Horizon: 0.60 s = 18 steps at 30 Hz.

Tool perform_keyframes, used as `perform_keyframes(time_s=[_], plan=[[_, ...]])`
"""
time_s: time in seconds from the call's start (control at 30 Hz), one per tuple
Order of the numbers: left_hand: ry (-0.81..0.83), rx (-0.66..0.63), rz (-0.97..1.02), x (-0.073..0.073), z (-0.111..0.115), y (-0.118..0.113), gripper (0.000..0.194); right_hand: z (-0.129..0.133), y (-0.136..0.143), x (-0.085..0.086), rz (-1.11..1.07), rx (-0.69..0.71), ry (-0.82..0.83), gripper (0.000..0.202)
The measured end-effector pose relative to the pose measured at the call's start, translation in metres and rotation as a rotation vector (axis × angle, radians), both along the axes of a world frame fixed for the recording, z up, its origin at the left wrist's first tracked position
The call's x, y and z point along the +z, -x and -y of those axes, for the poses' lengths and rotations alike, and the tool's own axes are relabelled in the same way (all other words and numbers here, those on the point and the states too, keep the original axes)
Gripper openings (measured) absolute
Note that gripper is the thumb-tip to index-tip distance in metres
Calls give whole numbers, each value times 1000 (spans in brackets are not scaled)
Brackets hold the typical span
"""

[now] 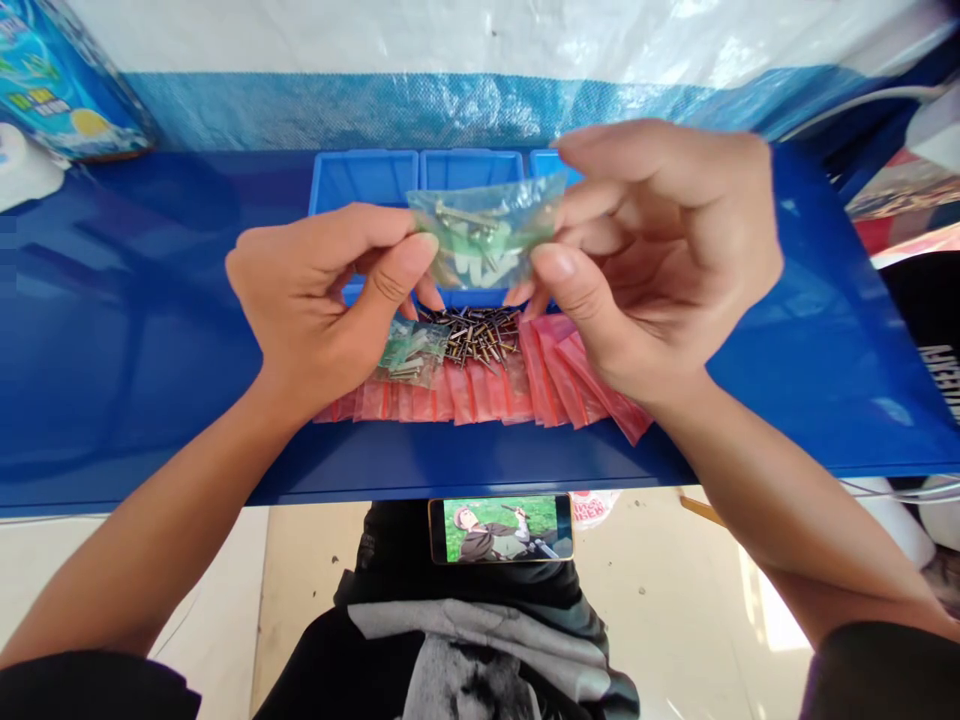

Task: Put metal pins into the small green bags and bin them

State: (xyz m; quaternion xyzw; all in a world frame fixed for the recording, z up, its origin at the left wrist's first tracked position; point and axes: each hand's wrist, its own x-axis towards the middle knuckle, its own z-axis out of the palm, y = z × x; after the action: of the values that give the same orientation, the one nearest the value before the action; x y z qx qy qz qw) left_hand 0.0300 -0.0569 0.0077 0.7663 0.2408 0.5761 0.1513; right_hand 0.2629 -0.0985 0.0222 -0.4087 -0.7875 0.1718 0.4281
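A clear greenish plastic bag [484, 235] with screws and white pieces inside is stretched between both hands above the table. My left hand [334, 295] pinches its left end between thumb and fingers. At the right end, my right hand [660, 250] grips the bag with thumb and fingers. Below the hands lies a pile of loose screws [480, 338]. Another filled greenish bag [411, 352] rests beside the pile, just under my left hand. A row of red plastic bags [480, 392] spreads along the front of the pile.
Blue bins [364, 178] stand behind the hands on the blue table [150, 330]. A blue printed package [71, 85] is at the back left, near a white roll [26, 165]. A phone [501, 529] showing a picture lies below the table's front edge, over the lap.
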Motion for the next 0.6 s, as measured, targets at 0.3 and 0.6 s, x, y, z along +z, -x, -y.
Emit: perform_keyframes(time_s=[0.3, 0.6], plan=[[96, -70, -82, 2, 6, -2, 25, -7, -1, -2, -86, -104, -56, 21], [101, -66, 82, -1, 0, -8, 13, -5, 3, 1, -184, 45, -38, 21]])
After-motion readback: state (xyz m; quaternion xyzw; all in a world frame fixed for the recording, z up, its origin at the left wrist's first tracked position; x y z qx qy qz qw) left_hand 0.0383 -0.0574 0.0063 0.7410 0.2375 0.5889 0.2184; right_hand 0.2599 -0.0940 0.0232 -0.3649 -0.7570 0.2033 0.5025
